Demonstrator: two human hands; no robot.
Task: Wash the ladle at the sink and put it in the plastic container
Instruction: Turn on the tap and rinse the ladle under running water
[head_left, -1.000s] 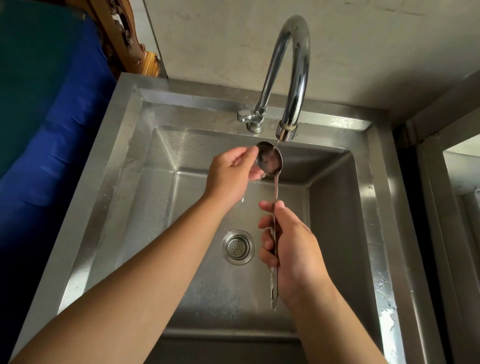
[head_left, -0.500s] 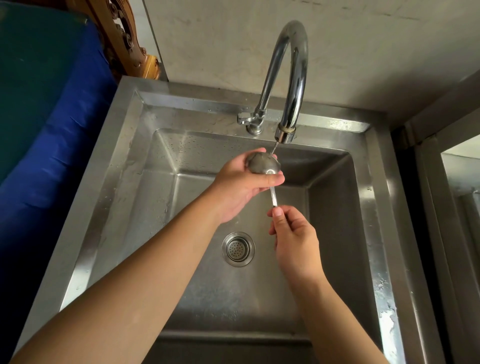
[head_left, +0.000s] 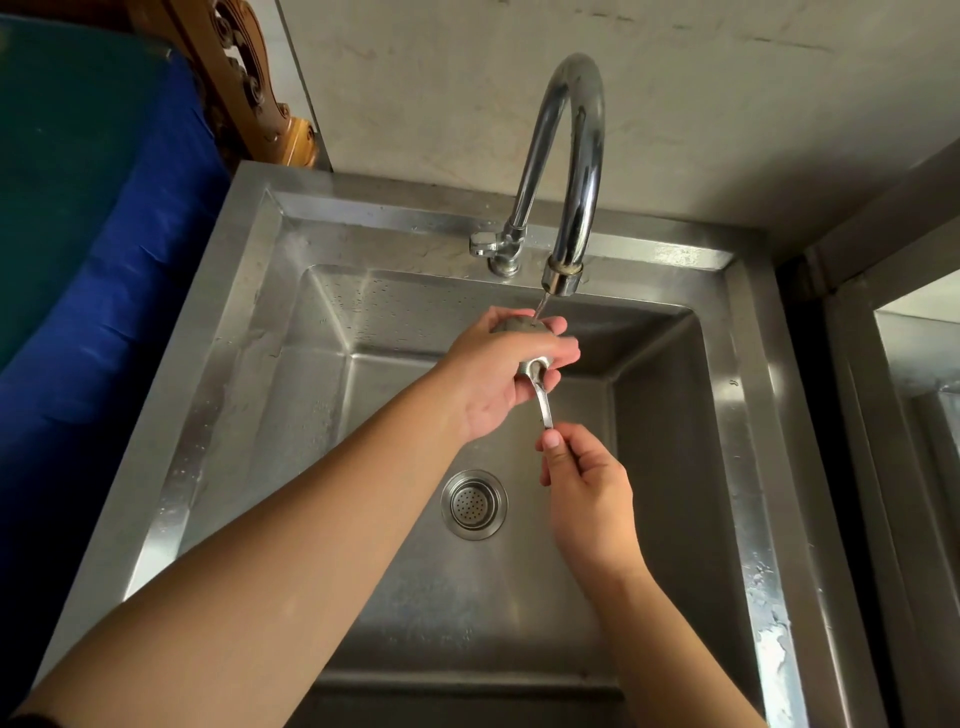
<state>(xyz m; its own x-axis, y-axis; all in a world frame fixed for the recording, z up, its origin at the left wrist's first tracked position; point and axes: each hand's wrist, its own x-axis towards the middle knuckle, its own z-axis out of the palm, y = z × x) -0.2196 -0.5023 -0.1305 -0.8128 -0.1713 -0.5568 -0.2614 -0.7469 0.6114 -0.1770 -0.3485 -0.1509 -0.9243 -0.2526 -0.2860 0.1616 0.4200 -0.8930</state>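
Over a stainless-steel sink, beneath a curved chrome faucet: two bare hands working a metal ladle. Left hand wrapped around the ladle's bowl, fingers curled over its rounded back, thumb underneath, only slivers of grey metal visible between them. Right hand lower and nearer the camera, fingers closed around the handle, thumb tip pressed flat along the shaft; handle's far end hidden inside the fist. Short stretch of bare shaft showing between the two hands, running down from the bowl's neck to the right thumb.

Thin stream of water falling from the faucet's spout, landing on the bowl just beside the left fingertips. Ladle held above the basin, well clear of the bottom, close under the spout. Round perforated drain strainer set in the basin floor, below and between the forearms. Water droplets scattered on the basin's back and left walls; wet patches along the right rim.

Small lever tap handle at the faucet's base, on the sink's back ledge. Blue cloth or cover to the left of the sink, carved wooden piece behind it. Pale, scuffed wall behind the faucet. Metal frame at the right edge.
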